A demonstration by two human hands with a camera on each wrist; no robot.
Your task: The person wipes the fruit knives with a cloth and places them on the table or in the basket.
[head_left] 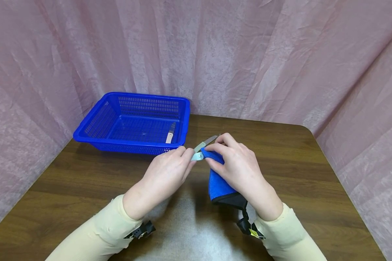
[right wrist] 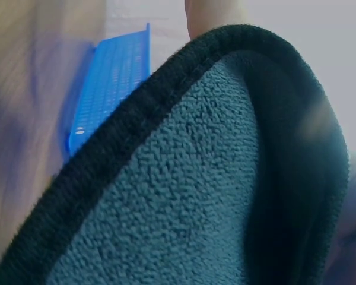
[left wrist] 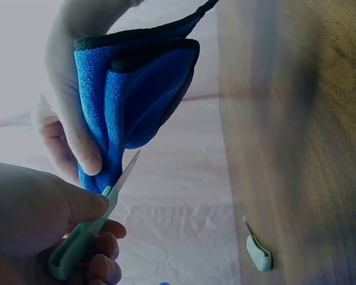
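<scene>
Near and right of the basket (head_left: pixel 130 142), the left hand (head_left: pixel 166 168) grips a knife (head_left: pixel 197 156), partly hiding its handle (left wrist: pixel 74 246); the right hand (head_left: pixel 240 165) pinches the cloth (head_left: pixel 219 185), obscuring the blade (left wrist: pixel 128 169) in the head view.

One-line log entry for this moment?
left hand: grips mint knife | right hand: pinches blue cloth at that knife | table: second mint knife | blue basket: pale-handled knife

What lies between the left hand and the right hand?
The head view shows a held green-handled knife and part of a blue cloth, with a second knife just beyond.
</scene>
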